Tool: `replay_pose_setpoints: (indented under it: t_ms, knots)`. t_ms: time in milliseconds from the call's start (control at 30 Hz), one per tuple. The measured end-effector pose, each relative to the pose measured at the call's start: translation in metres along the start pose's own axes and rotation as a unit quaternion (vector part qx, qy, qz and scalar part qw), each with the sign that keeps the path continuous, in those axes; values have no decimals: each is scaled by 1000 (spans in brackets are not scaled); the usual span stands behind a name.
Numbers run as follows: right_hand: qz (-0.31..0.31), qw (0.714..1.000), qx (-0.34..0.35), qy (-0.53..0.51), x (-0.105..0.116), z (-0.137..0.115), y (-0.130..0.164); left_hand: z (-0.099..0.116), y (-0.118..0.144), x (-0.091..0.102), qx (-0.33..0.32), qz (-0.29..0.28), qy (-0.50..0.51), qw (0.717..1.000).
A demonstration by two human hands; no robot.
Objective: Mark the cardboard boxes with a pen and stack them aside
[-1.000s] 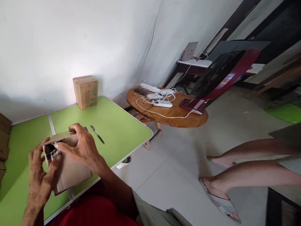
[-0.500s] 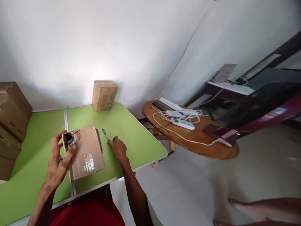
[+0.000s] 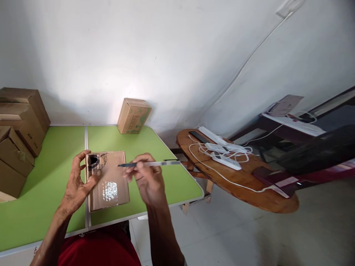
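A small flat cardboard box point(image 3: 115, 175) lies on the green table point(image 3: 62, 177), with a ragged hole point(image 3: 93, 161) in its upper left corner, dark marks around it and shiny tape lower down. My left hand point(image 3: 79, 183) grips the box's left side, thumb on top and fingers at the far corner. Above the box's right edge, my right hand point(image 3: 149, 179) pinches a pen point(image 3: 163, 163). The pen's dark tip points left over the cardboard, apart from it as far as I can tell; its clear barrel reaches out to the right.
Several brown cartons point(image 3: 24, 140) are stacked at the table's left. Another printed carton point(image 3: 134, 116) stands at the back by the wall. To the right, a wooden oval table point(image 3: 222, 184) bears white power strips point(image 3: 226, 160) and tangled cables.
My right hand has picked the pen up from the table and brought it over the box. The dark object by the box's right edge no longer shows. The view has shifted slightly.
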State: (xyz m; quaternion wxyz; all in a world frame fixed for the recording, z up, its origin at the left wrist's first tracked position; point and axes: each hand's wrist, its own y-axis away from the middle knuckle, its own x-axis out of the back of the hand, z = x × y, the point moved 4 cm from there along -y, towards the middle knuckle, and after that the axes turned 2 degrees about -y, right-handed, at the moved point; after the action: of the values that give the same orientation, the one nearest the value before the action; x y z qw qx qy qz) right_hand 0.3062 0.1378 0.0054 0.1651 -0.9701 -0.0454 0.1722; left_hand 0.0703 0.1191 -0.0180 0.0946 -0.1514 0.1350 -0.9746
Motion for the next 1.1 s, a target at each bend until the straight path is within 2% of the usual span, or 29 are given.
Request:
replay_pose_setpoints:
  t_ms: [33,100,200,433,667,933,1100]
  knots:
    - [-34,999,12,-6,-16,-4,5,0,0,0,-2,-3,-1,1000]
    - [-65,997,40,11,-39,-8,11,-1,1,1,-9,-3,-6,1000]
    - [-68,993,74,57,-50,-10,14,-2,3,1,-18,1,-16,1000]
    - [-94,977,97,166,-47,-8,14,-4,4,-3,-32,9,-14,999]
    - [-84,974,95,185,-48,-13,13,-3,6,-2,-28,11,-19,999]
    - [15,976,90,198,-33,-15,3,-3,5,-2,-20,14,-21,999]
    - [55,983,100,146,-39,-8,-3,-4,6,-1,-19,17,-26,999]
